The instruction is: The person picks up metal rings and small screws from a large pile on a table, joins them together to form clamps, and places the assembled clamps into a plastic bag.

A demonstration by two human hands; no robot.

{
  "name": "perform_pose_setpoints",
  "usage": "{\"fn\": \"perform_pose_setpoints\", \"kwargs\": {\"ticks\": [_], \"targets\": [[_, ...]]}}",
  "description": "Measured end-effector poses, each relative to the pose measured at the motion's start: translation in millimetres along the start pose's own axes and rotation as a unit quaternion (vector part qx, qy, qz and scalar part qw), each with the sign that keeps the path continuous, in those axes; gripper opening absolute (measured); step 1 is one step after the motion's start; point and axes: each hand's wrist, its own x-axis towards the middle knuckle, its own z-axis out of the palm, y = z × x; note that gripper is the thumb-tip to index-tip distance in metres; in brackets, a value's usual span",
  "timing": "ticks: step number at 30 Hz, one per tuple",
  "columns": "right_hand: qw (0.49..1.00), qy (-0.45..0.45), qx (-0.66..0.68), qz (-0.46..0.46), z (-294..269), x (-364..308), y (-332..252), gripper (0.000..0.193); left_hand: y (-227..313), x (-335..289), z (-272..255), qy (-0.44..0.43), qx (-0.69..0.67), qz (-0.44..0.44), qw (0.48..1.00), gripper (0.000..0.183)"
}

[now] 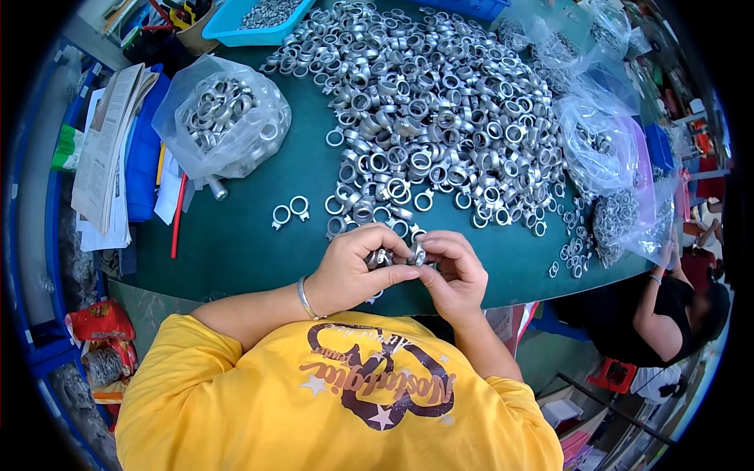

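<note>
Near the table's front edge, my two hands meet in front of my chest. My left hand (345, 263) is closed, with metal rings (380, 257) showing between its thumb and fingers. At its fingertips my right hand (455, 279) pinches another small metal ring (418, 253) between thumb and forefinger. The fingers hide part of these pieces. Just beyond my hands spreads a large heap of silver metal rings (440, 102), many with a small lug on the side. Two loose rings (299, 207) lie apart to the left of the heap.
A clear plastic bag (271, 102) of rings stands at the left, by a red stick (179, 216) and papers (110, 149). A light blue tray (251, 36) sits behind. More plastic bags (589, 141) line the right, where a co-worker (667, 314) sits.
</note>
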Motion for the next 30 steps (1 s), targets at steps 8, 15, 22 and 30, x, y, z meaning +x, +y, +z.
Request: {"fn": "perform_pose_setpoints", "kwargs": {"ticks": [8,15,22,30], "targets": [[0.994,0.030,-0.093,-0.041,1.8,-0.1,2.8,0.027,-0.3,-0.2,0.8,0.020,0.019,0.012,1.000,0.014],[0.997,0.006,-0.073,-0.001,4.4,-4.2,0.8,0.029,-1.4,0.2,0.6,0.033,0.025,0.021,0.999,0.013],[0.999,-0.017,-0.036,0.014,3.7,-5.1,0.0,0.029,-0.1,0.1,0.0,0.029,0.037,0.021,0.999,0.013],[0.995,-0.005,-0.093,-0.019,3.0,-4.8,-0.7,0.030,0.7,-0.1,1.1,0.031,0.033,0.027,0.999,0.014]]}}
